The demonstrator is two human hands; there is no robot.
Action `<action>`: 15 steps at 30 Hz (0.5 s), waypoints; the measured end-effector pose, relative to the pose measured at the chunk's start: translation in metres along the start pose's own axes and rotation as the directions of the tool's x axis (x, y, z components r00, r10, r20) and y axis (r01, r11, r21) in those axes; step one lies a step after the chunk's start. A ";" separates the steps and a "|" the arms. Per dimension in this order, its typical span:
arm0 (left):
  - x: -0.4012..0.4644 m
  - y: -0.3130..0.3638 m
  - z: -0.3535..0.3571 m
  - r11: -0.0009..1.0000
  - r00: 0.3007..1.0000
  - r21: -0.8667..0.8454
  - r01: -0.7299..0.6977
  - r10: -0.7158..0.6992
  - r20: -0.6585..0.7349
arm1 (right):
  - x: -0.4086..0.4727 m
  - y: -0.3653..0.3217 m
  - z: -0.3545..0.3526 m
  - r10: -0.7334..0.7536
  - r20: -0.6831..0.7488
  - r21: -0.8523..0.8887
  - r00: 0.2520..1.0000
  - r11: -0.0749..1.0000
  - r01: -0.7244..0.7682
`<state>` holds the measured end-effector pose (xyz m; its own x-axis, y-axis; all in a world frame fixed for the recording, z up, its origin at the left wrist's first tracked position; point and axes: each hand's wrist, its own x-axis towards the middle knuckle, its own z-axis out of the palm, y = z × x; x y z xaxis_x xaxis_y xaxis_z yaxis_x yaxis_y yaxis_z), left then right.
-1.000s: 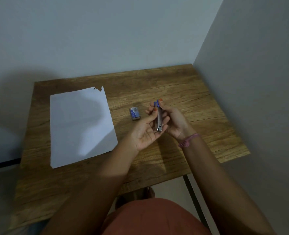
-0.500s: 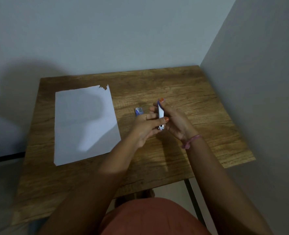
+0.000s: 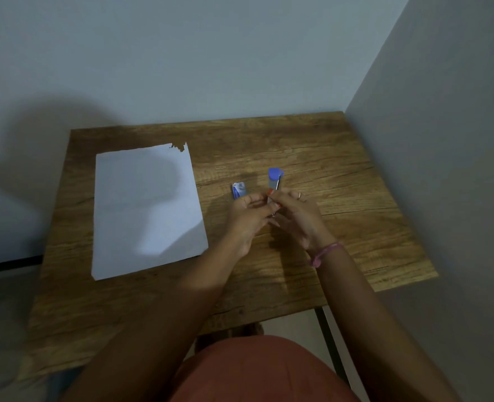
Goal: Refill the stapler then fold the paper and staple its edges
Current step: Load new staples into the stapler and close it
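A small stapler (image 3: 274, 179) with a blue cap and a silver body sticks up from between my two hands over the middle of the wooden table (image 3: 356, 213). My right hand (image 3: 293, 216) grips its lower part, fingers curled round it. My left hand (image 3: 247, 217) pinches the same lower end from the left. A small blue-and-white staple box (image 3: 239, 190) lies on the table just left of my hands. The white sheet of paper (image 3: 145, 210), torn at its far right corner, lies flat on the left half of the table.
The table stands in a corner, with a wall behind it and another along its right edge. A black table leg (image 3: 331, 343) shows below the near edge. My lap in orange cloth (image 3: 257, 369) fills the bottom.
The stapler's blue end now stands farther out above my fingers, with its parts spread apart. My left hand has shifted from cupping the stapler to pinching its lower end.
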<state>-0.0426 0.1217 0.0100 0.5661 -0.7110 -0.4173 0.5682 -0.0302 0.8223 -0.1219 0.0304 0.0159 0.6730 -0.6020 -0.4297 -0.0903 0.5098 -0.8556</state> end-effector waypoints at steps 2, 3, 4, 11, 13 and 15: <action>0.004 -0.001 0.001 0.975 0.997 0.210 -0.068 0.076 -0.033 | 0.003 0.002 0.004 -0.039 -0.116 -0.044 0.992 0.998 0.035; 0.006 -0.001 0.002 0.944 0.992 0.313 -0.101 0.120 -0.044 | 0.006 0.002 0.005 -0.078 -0.170 -0.106 0.982 0.993 0.061; 0.008 -0.002 0.002 0.910 0.985 0.395 -0.130 0.163 -0.052 | 0.009 0.003 0.006 -0.135 -0.210 -0.185 0.968 0.978 0.096; 0.024 -0.003 -0.019 0.474 0.902 0.869 -0.146 0.424 -0.079 | 0.038 0.003 -0.005 -0.416 -0.208 -0.833 0.885 0.550 0.063; 0.027 -0.009 -0.028 0.318 0.897 0.939 -0.131 0.441 -0.025 | 0.045 0.005 -0.009 -0.416 -0.214 -0.906 0.884 0.423 -0.020; 0.029 -0.015 -0.036 0.199 0.889 0.974 -0.106 0.459 0.003 | 0.049 0.009 -0.011 -0.417 -0.208 -0.948 0.885 0.309 -0.077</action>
<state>-0.0132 0.1269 -0.0281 0.7619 -0.6477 0.0077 -0.5288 -0.6151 0.5848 -0.0981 -0.0017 -0.0160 0.4804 -0.8731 -0.0834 -0.7755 -0.3785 -0.5053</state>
